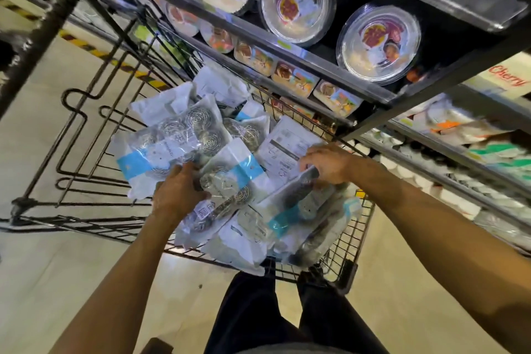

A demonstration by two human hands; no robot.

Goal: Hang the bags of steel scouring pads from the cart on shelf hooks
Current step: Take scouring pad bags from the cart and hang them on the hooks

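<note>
A black wire cart (349,264) holds a heap of several clear bags of steel scouring pads (184,132) with white and light-blue bands. My left hand (178,192) is down in the heap, its fingers curled on a bag of pads (227,181) in the middle. My right hand (327,164) pinches the upper edge of another bag (296,204) at the right side of the cart, next to a bag lying label side up (287,144). No shelf hooks show plainly.
Dark shelving (316,63) stands close behind and right of the cart, stocked with round clear-lidded bowls (379,43) and flat trays. More packaged goods fill lower shelves at right (474,152). Beige floor with a yellow-black striped line (94,52) lies at left. My legs stand behind the cart.
</note>
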